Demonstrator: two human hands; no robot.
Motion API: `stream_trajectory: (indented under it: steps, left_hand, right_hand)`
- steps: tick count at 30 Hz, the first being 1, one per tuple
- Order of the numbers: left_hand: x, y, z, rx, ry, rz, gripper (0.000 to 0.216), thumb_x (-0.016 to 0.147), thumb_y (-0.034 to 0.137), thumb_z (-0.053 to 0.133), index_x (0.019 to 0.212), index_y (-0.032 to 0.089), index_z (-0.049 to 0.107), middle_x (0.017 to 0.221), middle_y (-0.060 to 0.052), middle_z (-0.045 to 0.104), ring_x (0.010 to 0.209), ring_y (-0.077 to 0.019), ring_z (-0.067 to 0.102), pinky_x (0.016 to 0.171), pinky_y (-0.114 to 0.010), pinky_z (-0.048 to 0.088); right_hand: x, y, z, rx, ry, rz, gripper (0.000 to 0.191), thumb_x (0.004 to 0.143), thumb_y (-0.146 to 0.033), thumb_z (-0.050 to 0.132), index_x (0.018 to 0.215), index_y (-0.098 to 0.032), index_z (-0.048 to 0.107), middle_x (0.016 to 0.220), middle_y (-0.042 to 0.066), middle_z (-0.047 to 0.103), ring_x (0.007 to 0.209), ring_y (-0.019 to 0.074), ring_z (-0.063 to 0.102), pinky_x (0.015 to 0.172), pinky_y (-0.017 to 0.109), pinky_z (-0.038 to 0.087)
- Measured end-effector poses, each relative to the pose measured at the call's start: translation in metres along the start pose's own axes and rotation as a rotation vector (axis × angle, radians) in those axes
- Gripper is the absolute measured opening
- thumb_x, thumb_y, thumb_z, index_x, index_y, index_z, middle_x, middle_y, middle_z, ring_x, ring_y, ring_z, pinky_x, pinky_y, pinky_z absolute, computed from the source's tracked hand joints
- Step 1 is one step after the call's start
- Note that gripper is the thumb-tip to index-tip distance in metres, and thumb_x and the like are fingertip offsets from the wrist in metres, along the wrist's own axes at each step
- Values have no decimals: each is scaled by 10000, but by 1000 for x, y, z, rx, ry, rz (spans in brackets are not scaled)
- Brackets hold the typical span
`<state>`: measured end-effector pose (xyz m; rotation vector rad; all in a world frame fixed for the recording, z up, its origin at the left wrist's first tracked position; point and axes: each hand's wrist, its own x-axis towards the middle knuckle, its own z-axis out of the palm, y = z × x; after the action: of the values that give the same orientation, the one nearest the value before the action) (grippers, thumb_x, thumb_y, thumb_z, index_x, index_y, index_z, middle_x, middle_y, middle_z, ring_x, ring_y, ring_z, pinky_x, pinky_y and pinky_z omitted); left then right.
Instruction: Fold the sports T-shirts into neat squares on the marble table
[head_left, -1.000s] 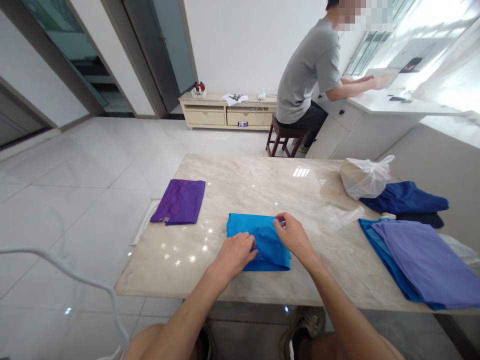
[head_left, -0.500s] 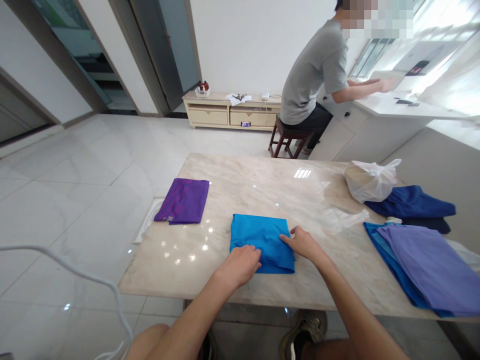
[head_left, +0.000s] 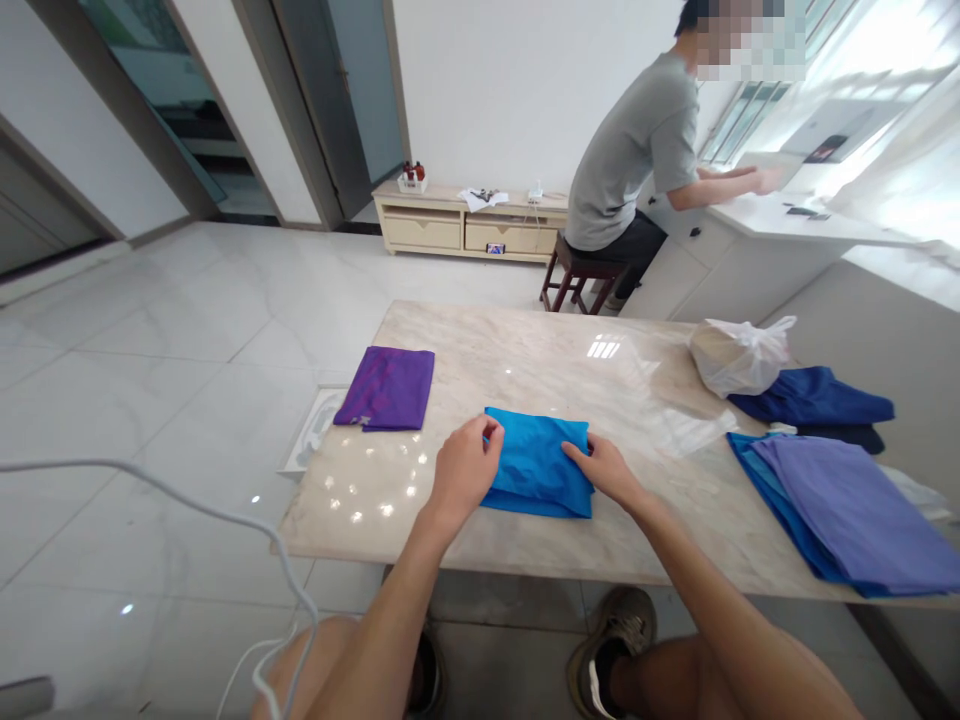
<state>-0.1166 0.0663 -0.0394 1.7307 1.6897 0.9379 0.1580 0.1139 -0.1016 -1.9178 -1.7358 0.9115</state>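
Note:
A folded bright blue cloth (head_left: pixel 536 465) lies on the marble-patterned table in front of me. My left hand (head_left: pixel 469 460) is at its left edge with the fingers curled in a pinch, and covers part of that side. Along the right edge, my right hand (head_left: pixel 606 468) has its thumb on top of the cloth and the fingers at its side, gripping the edge. To the left, a folded purple cloth (head_left: pixel 390 388) lies flat near the table's far left corner.
Lavender cloth (head_left: pixel 855 510) lies over blue cloth at the table's right side. Behind it are dark blue cloth (head_left: pixel 814 398) and a tied white plastic bag (head_left: pixel 739 355). A white cable (head_left: pixel 187 500) crosses the left foreground. A person (head_left: pixel 630 150) sits on a stool beyond the table (head_left: pixel 465 345).
My left hand has moved from the blue cloth's near left part up to its left edge, fingers now curled. My right hand stays at the right edge. The view has shifted slightly.

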Motion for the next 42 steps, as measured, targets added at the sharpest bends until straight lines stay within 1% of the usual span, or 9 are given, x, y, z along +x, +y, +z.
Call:
stream_trajectory:
  steps: [7,13,18,22,25,30,33,36,42]
  left_hand:
    - [-12,-27,-79,-749,426,-172,244,926,429,737,900,187,731,751,-22,705,612,-131,615,558,-216,452]
    - [-31,-47,-137,-1212,723,-356,219,793,378,748,874,196,658,682,51,602,545,-80,524,519,-182,376]
    - [-34,-64,-163,-1521,770,-438,189,785,301,731,881,203,601,670,70,541,519,-61,474,504,-182,318]
    - [-34,-80,-175,-1581,791,-423,183,838,302,721,902,217,573,693,66,519,515,-67,459,504,-191,332]
    - [-37,-88,-180,-1596,820,-415,188,854,307,718,921,225,563,700,68,499,516,-71,449,501,-195,337]
    - [-35,-92,-184,-1636,863,-414,148,883,282,678,932,227,550,707,63,488,527,-75,436,504,-198,348]
    - [-30,-90,-181,-1646,898,-418,141,892,285,670,933,227,548,712,63,481,531,-77,430,509,-205,350]
    - [-23,-85,-174,-1639,886,-398,165,898,314,688,940,231,551,717,63,481,535,-82,440,513,-216,346]
    - [-14,-69,-161,-1661,842,-402,145,920,316,672,929,223,561,700,71,473,522,-69,433,512,-206,328]
  right_hand:
    - [-18,-64,-11,45,35,-148,356,991,-580,615,979,-230,680,1040,98,804,992,298,746,860,386,573]
    - [4,-147,-30,40,92,-146,405,908,-585,791,1036,-204,746,1039,118,804,966,311,740,841,429,604]
    - [36,-222,-42,-25,-87,-324,469,830,-620,917,1020,-207,799,950,93,808,886,290,749,835,456,651]
    - [59,-287,-46,-20,-343,-418,526,808,-610,956,1128,-209,840,1040,96,829,939,297,786,846,477,682]
    - [91,-332,-37,-99,-380,-444,460,805,-543,981,1079,-193,861,1051,97,824,997,283,792,896,478,673]
    - [179,-383,31,-371,-494,-545,462,844,-532,960,1100,-158,866,1088,95,826,1075,268,771,1012,442,619]
    - [207,-390,102,-555,-306,-610,474,945,-478,887,1246,-118,825,1234,145,815,1200,307,730,1131,477,549]
    - [189,-372,177,-678,-92,-569,491,1109,-382,630,1512,-106,680,1548,235,671,1440,367,613,1243,537,442]
    - [117,-300,271,-573,-132,-515,707,1190,-506,311,1777,-113,361,1885,168,193,1760,324,144,1417,549,61]
